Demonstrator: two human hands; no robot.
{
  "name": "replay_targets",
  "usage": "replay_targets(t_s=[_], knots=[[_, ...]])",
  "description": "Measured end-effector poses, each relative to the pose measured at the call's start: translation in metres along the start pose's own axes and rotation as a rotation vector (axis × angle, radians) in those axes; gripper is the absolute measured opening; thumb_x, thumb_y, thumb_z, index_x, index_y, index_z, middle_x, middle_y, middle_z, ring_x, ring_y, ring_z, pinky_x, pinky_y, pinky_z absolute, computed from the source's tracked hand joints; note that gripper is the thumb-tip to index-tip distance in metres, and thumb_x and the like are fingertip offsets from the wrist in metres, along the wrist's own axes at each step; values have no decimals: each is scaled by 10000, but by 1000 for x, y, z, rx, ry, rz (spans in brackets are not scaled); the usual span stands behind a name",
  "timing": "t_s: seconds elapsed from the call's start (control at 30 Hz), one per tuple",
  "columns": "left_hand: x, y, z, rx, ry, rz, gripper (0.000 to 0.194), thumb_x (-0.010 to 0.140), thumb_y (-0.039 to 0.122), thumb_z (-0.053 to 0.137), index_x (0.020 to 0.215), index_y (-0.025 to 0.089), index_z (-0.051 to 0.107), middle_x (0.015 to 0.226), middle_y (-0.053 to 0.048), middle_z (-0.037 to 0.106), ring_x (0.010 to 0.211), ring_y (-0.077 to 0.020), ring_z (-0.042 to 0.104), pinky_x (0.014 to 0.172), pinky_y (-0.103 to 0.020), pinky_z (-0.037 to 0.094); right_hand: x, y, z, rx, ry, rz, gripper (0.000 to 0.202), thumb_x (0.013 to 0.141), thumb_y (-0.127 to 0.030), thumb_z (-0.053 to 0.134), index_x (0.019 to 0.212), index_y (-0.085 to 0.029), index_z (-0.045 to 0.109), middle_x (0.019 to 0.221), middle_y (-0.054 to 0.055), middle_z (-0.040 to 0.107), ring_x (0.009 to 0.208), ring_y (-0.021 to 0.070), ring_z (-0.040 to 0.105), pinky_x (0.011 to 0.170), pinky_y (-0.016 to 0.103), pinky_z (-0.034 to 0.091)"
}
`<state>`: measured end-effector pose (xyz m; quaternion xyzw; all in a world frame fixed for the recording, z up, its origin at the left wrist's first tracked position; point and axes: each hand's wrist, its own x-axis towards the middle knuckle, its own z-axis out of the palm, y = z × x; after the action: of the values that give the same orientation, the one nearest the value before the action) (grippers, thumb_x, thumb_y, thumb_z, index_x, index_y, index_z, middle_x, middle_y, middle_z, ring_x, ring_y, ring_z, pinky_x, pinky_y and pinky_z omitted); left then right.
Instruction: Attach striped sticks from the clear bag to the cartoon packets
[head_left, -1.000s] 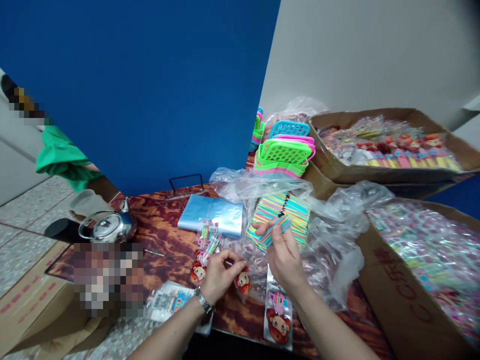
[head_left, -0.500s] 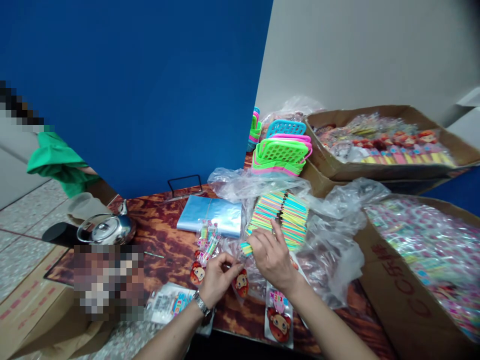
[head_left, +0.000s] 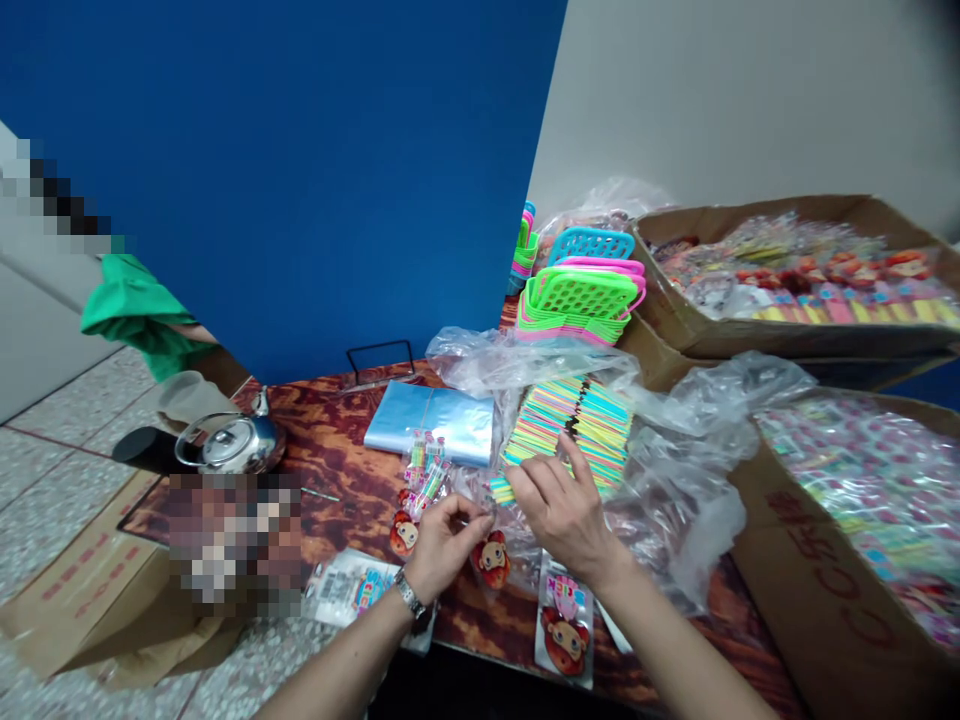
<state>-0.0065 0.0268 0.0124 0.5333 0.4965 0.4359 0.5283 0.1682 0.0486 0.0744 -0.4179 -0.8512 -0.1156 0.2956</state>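
Note:
My left hand (head_left: 450, 545), with a metal watch at the wrist, is closed in a pinch at the top of a small clear bag (head_left: 493, 562) printed with a red-haired cartoon face. Just right of it, my right hand (head_left: 566, 515) lies over the near left side of a pile of thin coloured sticks (head_left: 577, 430). Its fingers are bent around a few stick ends (head_left: 501, 490) that jut out to the left; one finger points up, and the thumb is hidden. Filled cartoon packets (head_left: 424, 490) lie beyond my left hand. Another printed packet (head_left: 566, 630) lies below my right hand.
A blue plastic bag stack (head_left: 427, 420) lies behind the packets. Crumpled clear plastic (head_left: 690, 520) surrounds the sticks. Bright baskets (head_left: 585, 295) stand behind. Cartons of packets (head_left: 795, 340) fill the right. A metal kettle (head_left: 247, 445) and a person's green sleeve (head_left: 142, 310) are left.
The whole view has shifted, so things sit slightly further right. My left hand keeps its pinch on the bag; my right hand stays at the sticks with its fingers slightly shifted.

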Motion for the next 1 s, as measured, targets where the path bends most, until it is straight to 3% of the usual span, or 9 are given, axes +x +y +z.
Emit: replay_targets(t_s=[0.2,0.4,0.47,0.6,0.67,0.77,1.0], knots=[[-1,4,-6,-77,68,-1,196,724,314,653,673,145,568,604,4,596,551,-112,538,553,-218,437,0,5,-3,15,-84,35,253,863,-158,414,1019,-281,570,708,-3,568,658,129,493,990,427,328],[0,4,-5,-48,74,8,176,723,295,651,668,147,571,604,7,596,556,-110,534,559,-213,432,0,5,-2,116,-53,82,231,868,-170,414,994,-272,579,683,-3,559,645,137,494,965,416,345],[0,2,-4,8,68,19,177,721,298,648,657,150,576,600,5,597,555,-114,531,550,-213,426,1,2,-2,271,-3,234,190,883,-209,398,983,-243,556,719,14,577,685,153,529,933,423,374],[1,1,1,149,48,53,152,719,296,646,674,157,601,624,-3,616,561,-124,536,542,-215,418,10,-9,-1,795,136,667,182,922,-313,325,984,-217,467,867,51,611,838,179,584,848,390,450],[2,3,5,211,44,84,136,721,292,645,686,165,614,635,-4,628,566,-129,544,549,-216,416,15,-15,0,990,185,759,193,929,-339,306,974,-227,456,908,46,616,914,181,584,891,401,434],[3,6,9,272,36,123,130,726,291,644,678,172,625,628,-1,635,560,-130,549,550,-217,409,21,-21,3,1067,228,770,191,924,-352,319,949,-237,470,924,43,616,988,188,569,943,412,403],[6,10,12,257,32,140,124,741,291,635,702,173,627,653,-8,653,549,-131,554,535,-220,412,20,-28,7,866,180,717,238,929,-317,300,947,-231,521,1001,66,604,1100,190,496,986,395,360]])
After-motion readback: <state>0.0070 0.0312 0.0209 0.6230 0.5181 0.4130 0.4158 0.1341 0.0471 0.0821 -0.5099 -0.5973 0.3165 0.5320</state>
